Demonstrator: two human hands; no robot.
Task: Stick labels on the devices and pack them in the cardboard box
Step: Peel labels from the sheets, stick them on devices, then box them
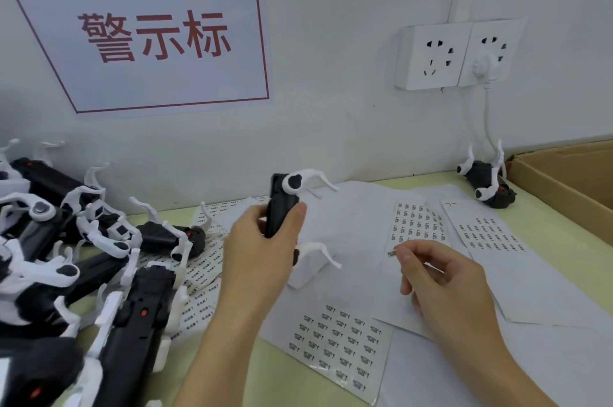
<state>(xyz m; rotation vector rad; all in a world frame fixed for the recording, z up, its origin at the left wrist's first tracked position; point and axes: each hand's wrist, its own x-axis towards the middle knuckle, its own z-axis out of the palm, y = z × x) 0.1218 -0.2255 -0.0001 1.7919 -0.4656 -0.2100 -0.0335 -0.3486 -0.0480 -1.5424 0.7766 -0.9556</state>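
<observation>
Both hands are busy: one black device [282, 207] is held up over the bench by the left hand [255, 250], one small label [392, 254] pinched by the right hand [438, 277]. It should be pressed on flat and straight.

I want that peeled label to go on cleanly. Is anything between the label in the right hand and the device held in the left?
Nothing visible. The right hand pinches the label at its fingertips, and only open air above the white sheets separates it from the device gripped upright by the left hand.
</observation>
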